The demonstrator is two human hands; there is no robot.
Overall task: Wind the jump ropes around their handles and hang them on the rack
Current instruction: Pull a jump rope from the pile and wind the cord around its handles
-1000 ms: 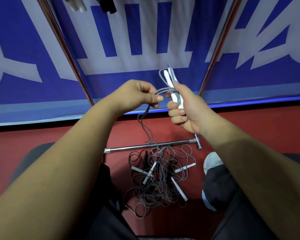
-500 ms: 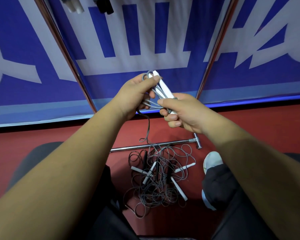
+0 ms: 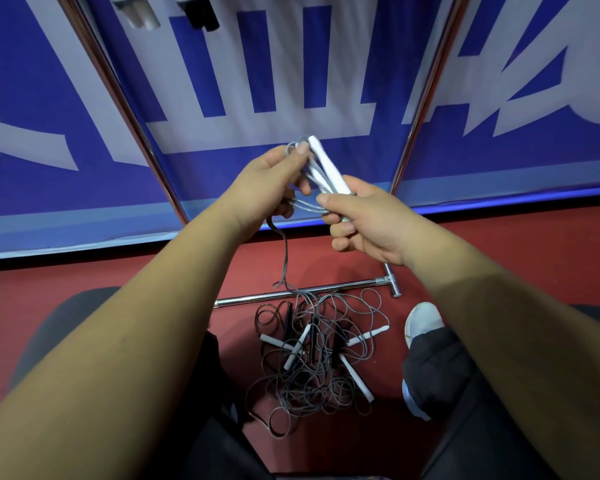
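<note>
At frame centre, the right hand grasps the white handles while the left hand pinches the grey rope near their tips.

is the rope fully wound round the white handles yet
No: a grey length of rope hangs from the left hand down to the tangled pile on the floor, while the right hand grips the white handles.

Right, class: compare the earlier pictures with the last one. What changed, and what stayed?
The left hand rose from beside the white handles to their tip, carrying the grey cord up. The right hand still grips the handles; the floor pile is unmoved.
</note>
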